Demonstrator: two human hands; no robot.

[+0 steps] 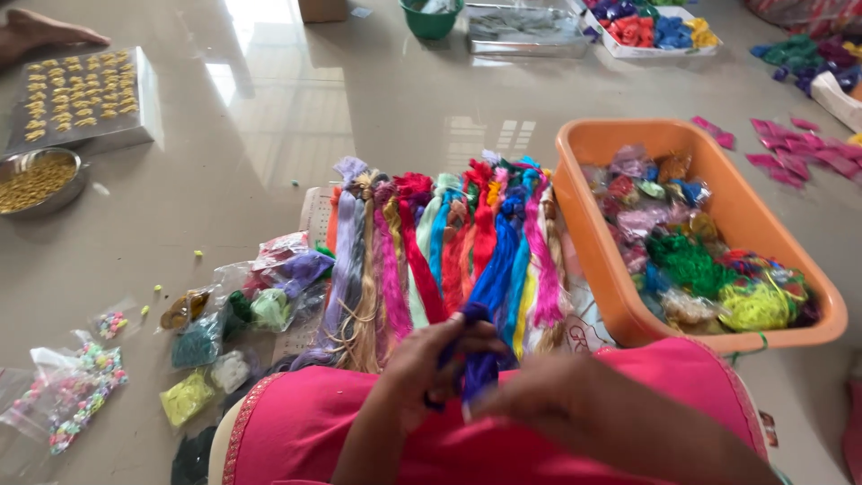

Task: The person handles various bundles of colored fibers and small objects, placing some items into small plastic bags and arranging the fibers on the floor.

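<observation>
**A:** What is sitting in the hands?

**B:** A dark blue-violet skein of silky thread (476,364) is being held just above the pink-clothed lap (359,422), low in the middle of the view. The left hand (431,364) is curling its fingers around the skein's upper part, and the right hand (539,395) is closing on its lower end from the other side; the two hands are nearly touching each other.

**A:** What is lying right beyond them?

**B:** A row of long thread hanks in many colours (449,242) is fanning out on the glossy tiled floor (269,135), lilac and tan at one end, red, blue and pink further along. An orange plastic tub (790,260) holding bagged and loose thread bundles is standing just beside that row.

**A:** And on the other side?

**B:** Small clear packets of thread and beads (224,323) are lying scattered near the knee. Further off, a round steel bowl of golden pieces (36,184) is sitting by a flat tray of golden ornaments (81,94).
</observation>
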